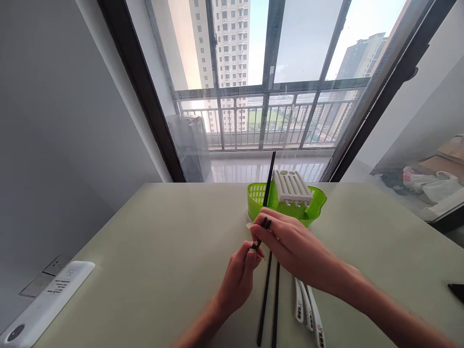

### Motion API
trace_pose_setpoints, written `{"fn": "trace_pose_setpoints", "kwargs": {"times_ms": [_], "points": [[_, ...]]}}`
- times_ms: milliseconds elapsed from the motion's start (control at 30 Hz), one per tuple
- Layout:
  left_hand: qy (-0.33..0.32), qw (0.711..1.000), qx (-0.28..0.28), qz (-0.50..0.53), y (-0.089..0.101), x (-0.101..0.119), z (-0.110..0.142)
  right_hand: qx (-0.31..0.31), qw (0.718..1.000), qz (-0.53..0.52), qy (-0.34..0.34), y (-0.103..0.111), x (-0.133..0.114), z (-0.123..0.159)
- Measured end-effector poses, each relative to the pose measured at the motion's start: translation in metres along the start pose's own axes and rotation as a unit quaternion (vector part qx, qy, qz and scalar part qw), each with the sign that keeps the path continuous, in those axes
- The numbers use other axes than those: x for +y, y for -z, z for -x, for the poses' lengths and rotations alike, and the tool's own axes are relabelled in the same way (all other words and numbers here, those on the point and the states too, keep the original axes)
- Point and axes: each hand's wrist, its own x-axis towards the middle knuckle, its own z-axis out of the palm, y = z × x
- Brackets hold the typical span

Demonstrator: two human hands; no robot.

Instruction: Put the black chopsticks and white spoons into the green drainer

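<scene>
My right hand point(286, 237) is closed around dark chopsticks point(267, 223), whose blunt ends show between its fingers. Just below it, my left hand point(241, 273) pinches the lower part of the same dark sticks; most of their length is hidden. Behind the hands stands a green basket point(314, 205) with a white slotted rack point(293, 186) tilted on it. A pair of long black chopsticks point(270, 179) rises at the basket's left part, their lower ends hidden by my right hand. Two more black chopsticks point(266, 299) lie beneath my hands, beside three white printed handles point(308, 307).
The pale table point(163, 241) reaches to a glass sliding door point(268, 96) at the back. A white power strip point(54, 299) lies at the left edge by the wall. A black object point(456, 291) shows at the right edge. Bags point(435, 183) are beyond the glass.
</scene>
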Motion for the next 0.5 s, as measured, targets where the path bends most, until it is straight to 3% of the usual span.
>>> {"fn": "trace_pose_setpoints", "kwargs": {"times_ms": [300, 500], "points": [[0.048, 0.996, -0.064, 0.035, 0.006, 0.013, -0.012, -0.022, 1.000, 0.013, -0.007, 0.011, 0.010, 0.007], [0.029, 0.988, -0.148, 0.042, 0.014, 0.017, -0.016, -0.022, 1.000, 0.009, 0.002, 0.012, 0.013, 0.008]]}}
